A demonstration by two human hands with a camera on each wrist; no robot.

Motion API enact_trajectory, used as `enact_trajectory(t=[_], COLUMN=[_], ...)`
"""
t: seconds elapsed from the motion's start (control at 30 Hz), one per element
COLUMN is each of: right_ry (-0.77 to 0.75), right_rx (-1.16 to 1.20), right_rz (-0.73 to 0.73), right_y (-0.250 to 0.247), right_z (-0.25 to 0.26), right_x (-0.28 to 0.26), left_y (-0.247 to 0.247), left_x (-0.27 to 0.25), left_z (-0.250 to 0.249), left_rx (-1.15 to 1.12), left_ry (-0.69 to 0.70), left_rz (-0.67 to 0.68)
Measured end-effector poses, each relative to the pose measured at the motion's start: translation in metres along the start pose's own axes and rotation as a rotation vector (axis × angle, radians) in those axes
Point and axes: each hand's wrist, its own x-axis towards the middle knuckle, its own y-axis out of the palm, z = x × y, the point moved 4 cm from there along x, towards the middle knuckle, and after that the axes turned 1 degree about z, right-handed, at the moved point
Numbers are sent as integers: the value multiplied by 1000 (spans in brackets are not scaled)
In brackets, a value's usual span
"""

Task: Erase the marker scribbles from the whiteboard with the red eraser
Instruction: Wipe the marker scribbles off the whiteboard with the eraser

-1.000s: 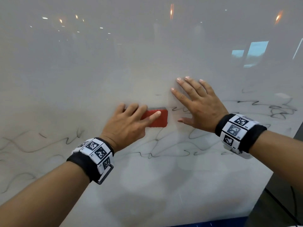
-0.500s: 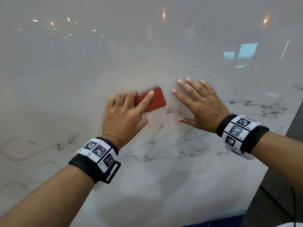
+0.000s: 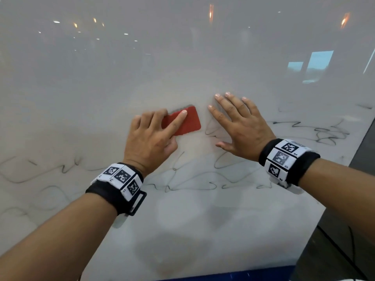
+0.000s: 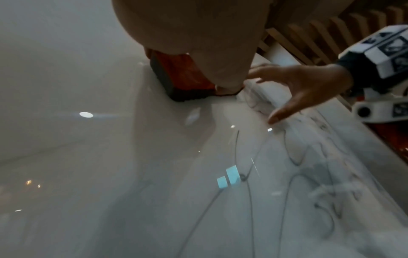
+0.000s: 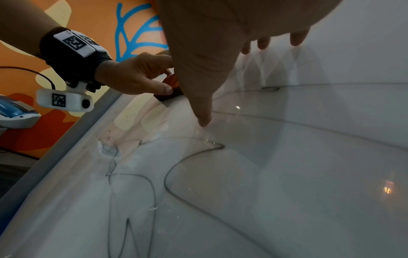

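The red eraser (image 3: 185, 121) lies flat on the whiteboard (image 3: 182, 57) at mid-frame, its long axis tilted up toward the upper right; the left hand (image 3: 151, 138) grips it, fingers curled over it and thumb at its lower edge. The right hand (image 3: 241, 126) rests just right of it, fingers spread flat. To wipe well, I judge it should stay pressed flat and sweep broadside down through the scribbles (image 3: 203, 179) below.

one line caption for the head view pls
Left hand presses eraser on scribbled whiteboard; right hand flat beside it.
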Motion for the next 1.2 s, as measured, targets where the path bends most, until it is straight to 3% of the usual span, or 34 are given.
enact_trajectory(t=[0.07, 0.17, 0.2, 0.23, 0.37, 0.43, 0.5, 0.57, 0.63, 0.7, 0.83, 0.9, 1.03, 1.07, 1.1, 1.2], right_ry=[-1, 1, 5, 9, 16, 26, 36, 35, 35, 41, 40, 41, 23, 20, 19, 16], right_rx=[8, 15, 19, 20, 5, 7, 8, 5, 4, 8, 15, 19, 24, 29, 36, 55], right_rz=[3, 10, 12, 16, 42, 51, 56, 62, 58, 49, 41, 35, 33, 33, 31, 34], right_y=[2, 3, 4, 4, 7, 9, 11, 13, 16, 17, 18, 17, 18, 18, 18, 17], right_z=[0, 1, 2, 2, -2, -8, -14, -20, -23, -24, -27, -29, -30, -31, -32, -33], right_x=[0, -1, 0, 0, -1, -4, -9, -14, -18, -19, -21, -21, -22, -22, -22, -22], left_y=[3, 9, 9, 8, 2, 4, 11, 24, 29, 27, 19, 19, 33, 31, 29, 14], left_x=[-1, -5, -3, -1, 8, 7, 3, -7, -11, -5, 14, 19, 9, 11, 16, 39], left_z=[-9, -20, -19, -16, -4, -10, -25, -45, -50, -47, -44, -51, -79, -78, -75, -60], left_rx=[11, 15, 18, 15, -62, -87, -74, -30, 3, -5, -37, -44, -38, -33, -38, -79], left_ry=[66, 327, 347, 304, -157, -226, -64, 251, 375, 285, -43, -76, 402, 418, 351, -20], left_rz=[8, 26, 32, 44, 29, 23, 29, 62, 84, 61, 22, 18, 64, 68, 59, 19])
